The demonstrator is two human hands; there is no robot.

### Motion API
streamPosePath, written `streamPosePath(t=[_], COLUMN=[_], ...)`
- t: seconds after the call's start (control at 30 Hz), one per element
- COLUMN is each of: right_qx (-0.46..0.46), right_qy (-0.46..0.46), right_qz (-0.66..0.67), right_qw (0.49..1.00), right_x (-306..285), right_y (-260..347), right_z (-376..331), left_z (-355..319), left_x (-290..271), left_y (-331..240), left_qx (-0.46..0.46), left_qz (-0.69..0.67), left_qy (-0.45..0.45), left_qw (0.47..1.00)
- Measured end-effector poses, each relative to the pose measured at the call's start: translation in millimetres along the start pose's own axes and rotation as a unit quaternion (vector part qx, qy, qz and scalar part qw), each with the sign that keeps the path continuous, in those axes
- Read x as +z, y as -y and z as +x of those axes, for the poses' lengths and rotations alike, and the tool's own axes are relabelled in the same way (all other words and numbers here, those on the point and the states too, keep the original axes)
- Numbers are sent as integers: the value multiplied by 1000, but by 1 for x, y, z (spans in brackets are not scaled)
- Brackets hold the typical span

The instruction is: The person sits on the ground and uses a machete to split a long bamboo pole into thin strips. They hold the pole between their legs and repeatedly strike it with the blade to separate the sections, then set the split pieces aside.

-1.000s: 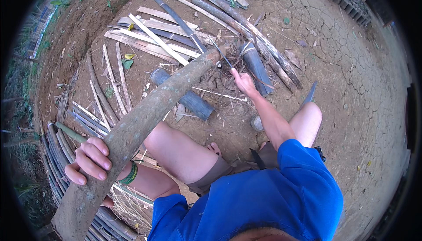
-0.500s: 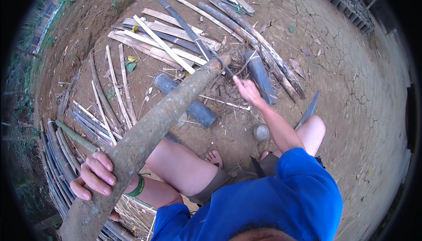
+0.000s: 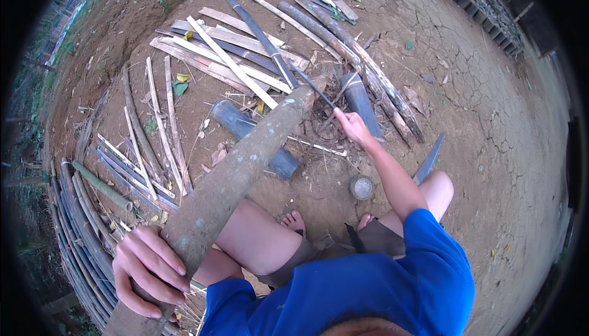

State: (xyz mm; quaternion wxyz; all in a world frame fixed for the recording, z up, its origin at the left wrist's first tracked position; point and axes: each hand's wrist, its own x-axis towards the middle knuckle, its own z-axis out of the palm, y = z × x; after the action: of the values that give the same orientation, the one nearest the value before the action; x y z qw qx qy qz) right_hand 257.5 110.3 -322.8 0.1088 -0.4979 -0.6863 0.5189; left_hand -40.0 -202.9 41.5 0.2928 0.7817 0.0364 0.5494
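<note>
A thick grey-brown log (image 3: pixel 230 173) slants up across the view from the lower left, raised above the ground. My left hand (image 3: pixel 150 268) is wrapped over its near part, fingers curled across the bark. In my right hand (image 3: pixel 354 129) is a knife (image 3: pixel 320 92) with a long, narrow dark blade. The blade lies across the log's far end, close to its narrowed tip; the exact contact is hard to see. Below that end, short thick bamboo pieces (image 3: pixel 362 106) lie on the soil, and the log partly covers one of them.
Split bamboo strips (image 3: pixel 227 54) lie beyond the log. Long poles (image 3: pixel 374 72) lie at the far right. A blade-like tool (image 3: pixel 431 158) rests beside my right knee, and a small round can (image 3: pixel 361 187) stands before my feet. Bundled canes (image 3: pixel 76 232) line the left.
The log has turned and shifted slightly right, and its pale reddish patch near the far end is now mostly out of sight. My left hand has moved right with it; the knife has moved slightly.
</note>
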Motion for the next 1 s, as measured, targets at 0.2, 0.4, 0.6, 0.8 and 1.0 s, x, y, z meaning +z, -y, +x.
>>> streamPosePath(t=[0.2,0.4,0.6,0.8,1.0], right_qx=[15,144,-90,201,-68], right_qy=[46,-82,18,-145,-66], right_qz=[-60,21,-59,-57,-30], right_qw=[997,986,994,967,995], right_x=[31,-12,58,17,61], right_y=[82,-50,73,-61,74], right_z=[-25,44,-19,55,-63], left_z=[-17,-21,-54,-57,-29], left_x=[9,-4,5,24,66], left_y=[-17,7,-24,5,9], left_qx=[4,39,34,57,98], left_qz=[95,24,45,110,327], left_qy=[-143,-152,-336,-485,-653], left_qw=[985,987,940,866,676])
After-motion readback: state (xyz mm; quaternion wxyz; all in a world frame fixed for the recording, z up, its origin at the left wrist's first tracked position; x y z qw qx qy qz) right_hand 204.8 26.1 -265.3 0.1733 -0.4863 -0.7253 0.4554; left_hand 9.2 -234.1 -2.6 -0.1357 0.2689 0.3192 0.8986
